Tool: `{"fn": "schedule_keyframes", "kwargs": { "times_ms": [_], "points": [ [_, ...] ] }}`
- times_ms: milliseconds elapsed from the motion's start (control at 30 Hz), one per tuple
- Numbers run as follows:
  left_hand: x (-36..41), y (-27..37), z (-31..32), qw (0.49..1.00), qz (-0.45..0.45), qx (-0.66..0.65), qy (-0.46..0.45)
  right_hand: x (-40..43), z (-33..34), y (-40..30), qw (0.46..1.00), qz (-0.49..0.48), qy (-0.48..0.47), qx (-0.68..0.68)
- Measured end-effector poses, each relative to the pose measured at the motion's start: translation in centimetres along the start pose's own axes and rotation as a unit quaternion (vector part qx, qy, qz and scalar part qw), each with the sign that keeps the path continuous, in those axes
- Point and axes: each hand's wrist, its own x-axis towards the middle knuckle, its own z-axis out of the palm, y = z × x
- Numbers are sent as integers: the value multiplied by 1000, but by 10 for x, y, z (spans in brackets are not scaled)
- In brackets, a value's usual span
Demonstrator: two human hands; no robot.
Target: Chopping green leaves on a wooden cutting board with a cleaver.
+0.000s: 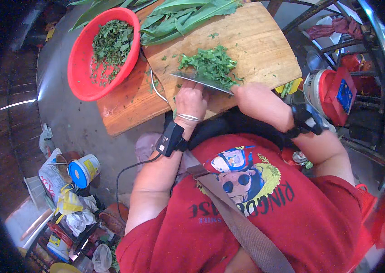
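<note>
My right hand (252, 99) grips the handle of a kitchen knife, and the handle is covered by the fingers. The wide metal blade (204, 82) points left across a wooden cutting board (264, 51). Just beyond the blade lies a heap of chopped leafy greens (213, 65). My left hand (190, 100) is curled close behind the blade, fingertips down at the board. A strip of leafy greens (174, 113) shows beside it, with most of the bunch hidden under the hand. Long whole green leaves (185, 22) lie along the board's far left side.
A red plastic basin (76, 68) with chopped leaves rests on a second wooden board (124, 119) at left. A white cord (156, 87) runs between the boards. Buckets and bags (66, 201) crowd the lower left floor. A red-lidded bucket (318, 88) stands at right by a metal rack (342, 44).
</note>
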Motion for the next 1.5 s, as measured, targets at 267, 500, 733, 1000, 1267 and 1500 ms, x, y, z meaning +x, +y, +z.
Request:
{"fn": "schedule_keyframes", "kwargs": {
  "times_ms": [267, 500, 733, 1000, 1267, 1500],
  "points": [
    [13, -3, -16, 990, -104, -85, -45, 33, 11, -1, 998, 7, 34, 50],
    [46, -39, -4, 939, -217, -247, 105, -4, -3, 26, 901, 173, 46, 396],
    [57, -44, 26, 918, -253, -292, 95, -2, 15, 29, 769, 208, 15, 604],
    [38, 2, 12, 992, -15, -94, 83, -3, 33, 25, 739, 185, 17, 647],
    [30, 1, 22, 989, 53, -102, 98, -24, 3, 27, 881, 191, 92, 423],
    [26, 2, 25, 992, 19, -79, 97, -24, 6, 29, 990, 61, 100, 80]
  ]
}}
